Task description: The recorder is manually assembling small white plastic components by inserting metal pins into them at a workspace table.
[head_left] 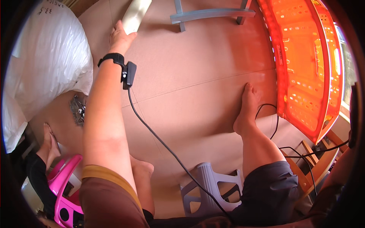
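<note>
My left hand [121, 39] reaches far forward at the upper left, its thumb and fingers round the near end of a long, narrow cream-white piece [137, 15]. The upper end of that piece runs out of the picture, so I cannot tell its exact kind. A black strap [111, 58] circles my left wrist and carries a small black device [129, 75]. From it a black cable [159, 140] trails back towards me. No part of my right hand shows.
A big white plastic sack [53, 57] bulges at the left, with a clear bag of small parts [78, 110] beside it. A grey metal frame [213, 15] stands ahead. An orange perforated plastic crate [304, 60] stands right. Grey [207, 182] and pink [62, 186] stools are near; another person's foot [52, 142] shows left.
</note>
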Available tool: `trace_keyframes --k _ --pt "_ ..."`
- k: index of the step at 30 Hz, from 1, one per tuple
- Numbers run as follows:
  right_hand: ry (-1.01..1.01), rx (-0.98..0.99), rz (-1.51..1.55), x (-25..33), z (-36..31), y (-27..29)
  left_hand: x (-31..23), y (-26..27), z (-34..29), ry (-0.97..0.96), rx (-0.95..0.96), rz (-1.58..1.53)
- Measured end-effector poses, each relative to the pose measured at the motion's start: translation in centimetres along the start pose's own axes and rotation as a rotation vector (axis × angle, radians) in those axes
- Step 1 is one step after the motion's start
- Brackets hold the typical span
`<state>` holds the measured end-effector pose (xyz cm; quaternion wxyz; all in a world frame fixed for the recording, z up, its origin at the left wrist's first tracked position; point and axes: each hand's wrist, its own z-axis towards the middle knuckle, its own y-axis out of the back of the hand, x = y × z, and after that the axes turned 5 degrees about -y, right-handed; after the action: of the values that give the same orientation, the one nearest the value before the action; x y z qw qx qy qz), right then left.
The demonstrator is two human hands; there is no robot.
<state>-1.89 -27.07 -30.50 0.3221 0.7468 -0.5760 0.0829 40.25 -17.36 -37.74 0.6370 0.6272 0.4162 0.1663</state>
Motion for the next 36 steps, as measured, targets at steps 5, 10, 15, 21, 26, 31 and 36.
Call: trace_keyframes --k 5,10,15,21,26,31,36 --pt "-0.04 0.022 0.013 0.0 -0.2 -0.5 -2.2 0.2 -3.8 0.341 0.207 -0.329" --pt "-0.06 0.005 0.042 0.4 0.2 0.7 -0.8 0.9 -11.5 0.421 0.395 -1.803" --pt "-0.105 0.044 0.025 0.0 -0.1 -0.3 2.3 4.3 -21.6 0.331 0.161 -1.667" --pt "-0.057 0.043 -0.037 0.8 0.3 1.2 6.4 3.0 -21.0 0.328 -0.079 -1.323" --pt "-0.051 0.063 -0.019 0.2 1.6 1.0 6.9 -0.4 -15.1 0.262 -0.327 -1.085" --pt "-0.04 0.017 -0.169 0.3 2.1 1.5 6.5 -2.2 -8.9 0.236 -0.572 -0.913" --pt "0.025 0.029 -0.329 -1.1 6.0 2.2 6.6 -3.2 -6.8 0.2 -0.61 -0.808"
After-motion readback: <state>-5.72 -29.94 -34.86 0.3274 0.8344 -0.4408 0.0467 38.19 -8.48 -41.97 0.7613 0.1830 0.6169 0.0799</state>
